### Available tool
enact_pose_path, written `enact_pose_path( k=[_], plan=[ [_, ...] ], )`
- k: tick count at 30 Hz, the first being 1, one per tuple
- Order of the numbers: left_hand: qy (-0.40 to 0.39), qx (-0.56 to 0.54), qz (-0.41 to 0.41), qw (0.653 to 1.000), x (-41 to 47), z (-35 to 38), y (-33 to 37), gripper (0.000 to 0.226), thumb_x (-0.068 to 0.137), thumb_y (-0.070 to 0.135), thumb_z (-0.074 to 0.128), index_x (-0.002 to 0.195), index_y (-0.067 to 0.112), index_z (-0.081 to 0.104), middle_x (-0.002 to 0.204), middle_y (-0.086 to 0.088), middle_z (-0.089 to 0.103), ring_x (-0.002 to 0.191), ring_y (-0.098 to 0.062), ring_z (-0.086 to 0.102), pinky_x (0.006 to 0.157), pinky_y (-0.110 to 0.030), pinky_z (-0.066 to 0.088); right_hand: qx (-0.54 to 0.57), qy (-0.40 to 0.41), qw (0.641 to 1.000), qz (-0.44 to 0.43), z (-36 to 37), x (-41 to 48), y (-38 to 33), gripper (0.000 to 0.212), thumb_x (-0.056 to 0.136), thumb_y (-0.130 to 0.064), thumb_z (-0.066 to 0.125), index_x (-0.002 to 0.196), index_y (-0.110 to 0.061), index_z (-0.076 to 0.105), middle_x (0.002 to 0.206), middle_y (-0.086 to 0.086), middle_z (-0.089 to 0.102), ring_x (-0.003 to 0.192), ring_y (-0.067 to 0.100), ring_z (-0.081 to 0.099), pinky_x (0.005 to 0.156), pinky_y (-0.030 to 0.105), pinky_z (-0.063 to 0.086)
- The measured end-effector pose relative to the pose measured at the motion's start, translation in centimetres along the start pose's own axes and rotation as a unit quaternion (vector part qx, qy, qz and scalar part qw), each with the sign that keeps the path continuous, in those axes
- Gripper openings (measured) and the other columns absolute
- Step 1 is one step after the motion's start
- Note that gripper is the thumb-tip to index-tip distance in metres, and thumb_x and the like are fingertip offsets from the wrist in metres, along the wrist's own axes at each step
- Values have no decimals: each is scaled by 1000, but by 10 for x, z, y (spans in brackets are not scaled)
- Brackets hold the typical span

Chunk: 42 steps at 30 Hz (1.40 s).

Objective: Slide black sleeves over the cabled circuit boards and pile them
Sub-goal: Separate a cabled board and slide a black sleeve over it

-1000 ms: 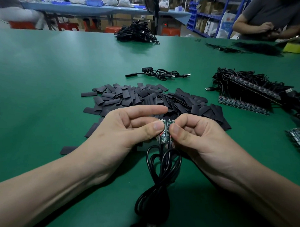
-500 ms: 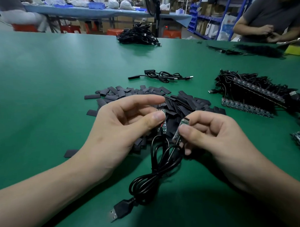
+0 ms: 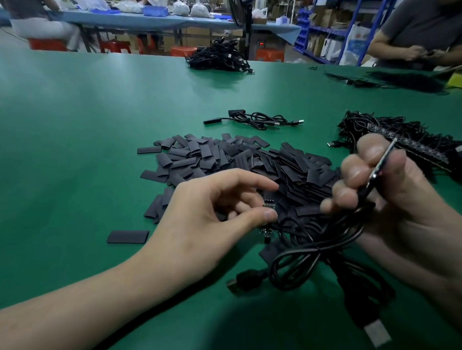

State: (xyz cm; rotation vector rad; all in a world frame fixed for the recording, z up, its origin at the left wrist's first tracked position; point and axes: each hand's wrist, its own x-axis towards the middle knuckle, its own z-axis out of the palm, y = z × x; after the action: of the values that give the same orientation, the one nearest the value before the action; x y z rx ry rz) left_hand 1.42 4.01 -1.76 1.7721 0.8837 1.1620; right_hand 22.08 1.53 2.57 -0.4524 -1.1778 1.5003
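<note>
My left hand (image 3: pixel 213 213) pinches a small green circuit board (image 3: pixel 269 204) between thumb and fingers, low over the near edge of the black sleeve pile (image 3: pixel 225 159). My right hand (image 3: pixel 386 196) is raised at the right and grips a second circuit board (image 3: pixel 382 164), seen edge-on. Black cables (image 3: pixel 314 245) hang from both boards in a tangled loop, with USB plugs (image 3: pixel 376 334) lying near me. One loose sleeve (image 3: pixel 128 236) lies apart on the left.
A sleeved, cabled board (image 3: pixel 252 120) lies beyond the sleeve pile. A heap of cabled boards (image 3: pixel 414 142) sits at the right. Another cable bundle (image 3: pixel 218 58) is at the green table's (image 3: pixel 68 143) far edge. A person works at the far right.
The two boards, held together a second ago, have come apart. My right hand lifted its board up and to the right; my left hand sank toward the sleeves.
</note>
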Motion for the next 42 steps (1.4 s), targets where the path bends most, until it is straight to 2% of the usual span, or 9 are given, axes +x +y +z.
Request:
enact_pose_path(
  k=[6,10,14,18,24,30,34,37,42],
  plan=[
    [17,-60,-7,998,2,-3,1,21,84,15,77,101,26,77,78,6,66,67,-7,57,63,-17,48,-173,62,981,-63,-1,3,-4,27,60,-44,86,72,-26,70,69,1,73,63,12,71,62,23,59],
    [14,-108,-8,994,0,-1,4,20,80,17,77,100,19,78,76,4,65,64,-7,58,58,-17,50,-270,68,960,-24,4,-1,9,17,61,-27,81,71,-16,72,64,15,71,49,14,65,48,20,54],
    [36,-153,-20,987,0,-1,6,22,75,18,74,97,17,79,75,3,68,61,-4,63,53,-12,50,-277,36,960,19,7,-3,20,17,59,-25,83,71,-19,73,65,19,72,53,20,71,53,24,58],
    [42,-174,-34,983,3,-1,1,26,76,19,74,102,17,76,76,1,67,64,-6,63,60,-16,54,-237,64,968,51,2,-2,21,17,56,-23,84,69,-19,73,68,20,72,55,19,72,52,26,60],
    [-62,-178,-68,980,3,-2,-7,35,79,12,81,112,19,73,88,1,71,72,-8,63,75,-15,53,-165,105,979,63,-6,1,19,12,61,-25,80,68,-25,70,70,13,74,51,17,69,47,34,58],
    [-91,-149,-88,981,3,-2,-6,33,76,11,79,107,21,76,87,0,68,71,-11,60,75,-18,54,-39,38,997,47,-9,0,16,30,59,-38,94,75,-24,72,73,2,73,58,11,69,54,26,58],
    [-56,-24,-38,997,-3,0,-1,14,83,26,80,97,27,77,80,0,71,70,-13,63,68,-34,55,12,27,999,33,-14,4,1,25,72,-41,86,83,-23,73,69,-8,61,61,6,61,59,22,55],
    [7,177,52,983,-7,0,-2,14,91,43,70,87,31,73,70,11,66,60,-1,56,58,-15,43,11,34,997,73,-21,4,-12,17,82,-36,77,85,-21,70,70,-8,53,47,3,53,43,18,48],
    [12,397,120,910,-4,-6,-3,24,93,55,56,92,36,70,89,19,61,88,-8,52,77,-35,49,-320,56,937,127,-24,4,-8,19,88,-32,72,77,-18,67,60,2,49,35,7,36,37,18,26]
  ],
)
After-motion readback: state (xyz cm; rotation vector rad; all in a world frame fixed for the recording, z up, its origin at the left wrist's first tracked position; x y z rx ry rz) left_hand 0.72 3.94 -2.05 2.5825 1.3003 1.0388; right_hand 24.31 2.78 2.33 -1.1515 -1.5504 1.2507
